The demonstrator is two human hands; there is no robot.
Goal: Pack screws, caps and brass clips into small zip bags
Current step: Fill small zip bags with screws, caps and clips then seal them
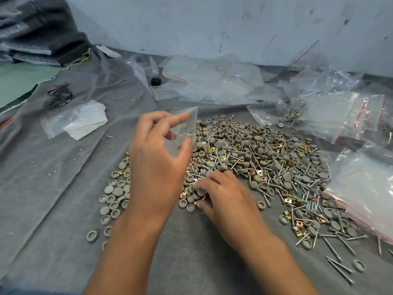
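- Left hand (156, 154) is raised above the pile (244, 162), thumb and fingers pinching a small clear bag (184, 129); the bag hangs upright between its fingertips, and whether anything lies inside it is hard to tell
- Right hand (221, 194) is down on the near edge of the pile, just below and to the right of the left hand; fingers curled over a cluster of grey caps (192, 198) and brass clips (184, 193), pressing in on them; exactly which pieces it grips I cannot tell
- Screws (338, 264) lie mixed through the pile and scatter out to the right of the right hand; loose caps trail off to the left of the left wrist
- All of it sits on a grey cloth (63, 199) over the surface
- Beyond the hands, empty bags (212, 81) lie heaped; right of the hands, more bags (340, 118), some with parts inside
- Far left of the left hand, a flat bag (74, 121) and a tangle of dark wire bits (59, 95)
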